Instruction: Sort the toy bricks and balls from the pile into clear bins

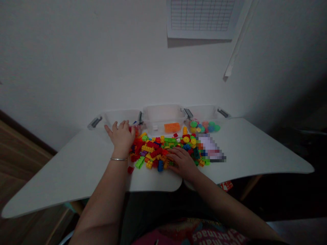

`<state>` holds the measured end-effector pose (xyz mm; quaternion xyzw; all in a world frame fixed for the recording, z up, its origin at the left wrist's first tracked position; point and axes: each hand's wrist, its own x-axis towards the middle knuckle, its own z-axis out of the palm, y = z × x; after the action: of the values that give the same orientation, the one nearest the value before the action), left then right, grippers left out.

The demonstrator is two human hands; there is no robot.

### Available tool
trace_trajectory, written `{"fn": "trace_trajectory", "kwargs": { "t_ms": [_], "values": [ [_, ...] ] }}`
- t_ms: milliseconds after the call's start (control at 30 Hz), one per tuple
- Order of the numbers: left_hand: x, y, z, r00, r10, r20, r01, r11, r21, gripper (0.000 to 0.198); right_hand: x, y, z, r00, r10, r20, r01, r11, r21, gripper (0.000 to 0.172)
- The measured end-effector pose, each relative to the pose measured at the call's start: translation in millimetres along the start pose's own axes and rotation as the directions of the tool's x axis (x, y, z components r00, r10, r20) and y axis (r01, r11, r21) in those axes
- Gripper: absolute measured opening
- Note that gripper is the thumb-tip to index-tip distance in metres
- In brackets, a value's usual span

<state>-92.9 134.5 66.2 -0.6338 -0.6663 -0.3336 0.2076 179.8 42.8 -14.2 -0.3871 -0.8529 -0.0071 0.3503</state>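
Building bricks (153, 149) are lying heaped on table (237, 146) | left hand (122, 136) is hovering at far-left clear bin (120, 116), fingers apart | right hand (185, 165) is touching bricks, grip indeterminable | apparently picking; next needing single-brick pinch

Left hand (121, 137) at the left clear bin (122, 116), fingers spread, silvery bangle (119, 159) just below; right hand (184, 165) touching the heaped bricks (155, 150)! Middle bin (163, 114) shows an orange block (172, 128), right bin (203, 112) bright rounded pieces (214, 127), all on the white surface (246, 146), gridded paper (201, 17) on the wall (76, 64).
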Motion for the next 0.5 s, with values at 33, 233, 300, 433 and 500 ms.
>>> {"fn": "trace_trajectory", "kwargs": {
  "t_ms": [33, 233, 300, 433, 500],
  "values": [
    [-0.1, 1.3, -0.7, 1.000, -0.007, 0.005, 0.007, 1.000, -0.005, 0.051, 0.1, -0.1, -0.1, 1.000, -0.001, -0.002, 0.001, 1.000, 0.000, 0.041],
    [-7.1, 29.2, -19.7, 1.000, 0.004, -0.028, -0.006, 0.996, -0.090, 0.057, 1.7, -2.2, -1.7, 1.000, -0.007, 0.008, 0.007, 1.000, -0.001, 0.043],
    [-14.1, 44.1, -27.5, 0.994, 0.102, -0.031, -0.105, 0.983, -0.153, 0.051, 2.0, -3.0, -1.8, 1.000, -0.002, 0.007, 0.002, 1.000, -0.001, 0.042],
    [-34.9, 72.9, -32.1, 0.936, 0.337, 0.099, -0.304, 0.919, -0.250, 0.037, 1.0, -2.4, -0.9, 1.000, -0.002, -0.010, 0.002, 1.000, -0.006, 0.042],
    [-45.7, 84.2, -28.3, 0.887, 0.423, 0.187, -0.364, 0.888, -0.283, 0.035, 0.5, -1.3, -0.3, 1.000, -0.014, -0.015, 0.014, 1.000, -0.015, 0.042]
  ]
}}
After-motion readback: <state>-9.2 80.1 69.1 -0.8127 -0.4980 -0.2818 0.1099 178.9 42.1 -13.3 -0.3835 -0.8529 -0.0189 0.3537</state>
